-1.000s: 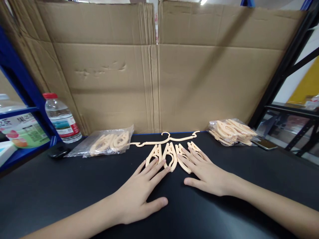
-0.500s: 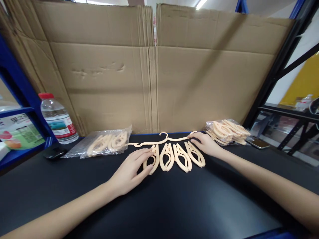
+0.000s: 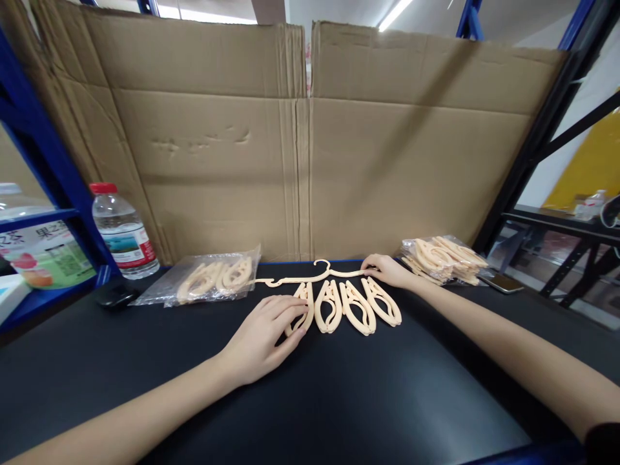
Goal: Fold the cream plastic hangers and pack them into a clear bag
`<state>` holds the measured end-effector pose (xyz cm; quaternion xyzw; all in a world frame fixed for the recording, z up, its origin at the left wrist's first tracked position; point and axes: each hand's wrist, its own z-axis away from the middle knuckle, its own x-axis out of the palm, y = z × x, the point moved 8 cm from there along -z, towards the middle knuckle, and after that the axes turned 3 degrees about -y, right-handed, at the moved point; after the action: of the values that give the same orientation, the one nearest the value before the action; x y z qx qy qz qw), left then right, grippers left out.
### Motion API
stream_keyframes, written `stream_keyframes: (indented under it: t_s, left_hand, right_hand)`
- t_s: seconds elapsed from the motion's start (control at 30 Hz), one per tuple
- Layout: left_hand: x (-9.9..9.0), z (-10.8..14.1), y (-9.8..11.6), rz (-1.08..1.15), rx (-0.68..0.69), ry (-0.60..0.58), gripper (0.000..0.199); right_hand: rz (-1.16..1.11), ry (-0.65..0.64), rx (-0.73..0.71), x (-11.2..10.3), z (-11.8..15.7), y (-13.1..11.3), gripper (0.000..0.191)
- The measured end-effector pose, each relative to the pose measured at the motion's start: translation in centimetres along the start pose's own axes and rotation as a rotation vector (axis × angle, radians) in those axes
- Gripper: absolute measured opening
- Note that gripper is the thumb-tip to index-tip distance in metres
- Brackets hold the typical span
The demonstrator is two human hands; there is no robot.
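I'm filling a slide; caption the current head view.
Left hand on a folded hanger, right hand at the open hanger's end.

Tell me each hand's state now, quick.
Left hand: loosely curled over the leftmost folded hanger; grip unclear.
Right hand: fingers at the unfolded hanger's right end; whether they pinch it cannot be told.

From the wearer, four folded hangers (image 3: 359, 316) and one unfolded hanger (image 3: 305, 279) lie toward 12 o'clock; one bagged bundle (image 3: 213, 278) sits at 11, at least one more (image 3: 443, 258) at 1; one red-capped bottle (image 3: 124, 236) between 10 and 11; one phone (image 3: 502, 283) at 2.
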<state>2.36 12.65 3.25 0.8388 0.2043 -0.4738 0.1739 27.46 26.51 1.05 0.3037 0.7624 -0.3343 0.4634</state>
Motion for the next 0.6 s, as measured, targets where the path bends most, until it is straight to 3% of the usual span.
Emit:
stream_keyframes:
  t_s: [0.17, 0.37, 0.5, 0.6]
  left_hand:
    - [-0.3, 0.1, 0.0, 0.03, -0.008, 0.013, 0.028]
    - [-0.7, 0.2, 0.0, 0.118, -0.081, 0.026, 0.028]
    - [-0.9, 0.3, -1.0, 0.281, -0.267, 0.052, 0.025]
    - [-0.6, 0.6, -2.4, 0.505, -0.478, 0.072, 0.026]
  right_hand:
    - [0.008, 0.092, 0.061, -1.5, 1.3, 0.1, 0.012]
    - [0.034, 0.272, 0.112, -6.1, 3.5, -0.3, 0.012]
    - [0.056, 0.447, 0.202, -8.7, 5.7, -0.3, 0.012]
    - [0.023, 0.544, 0.258, -9.3, 7.0, -1.1, 0.01]
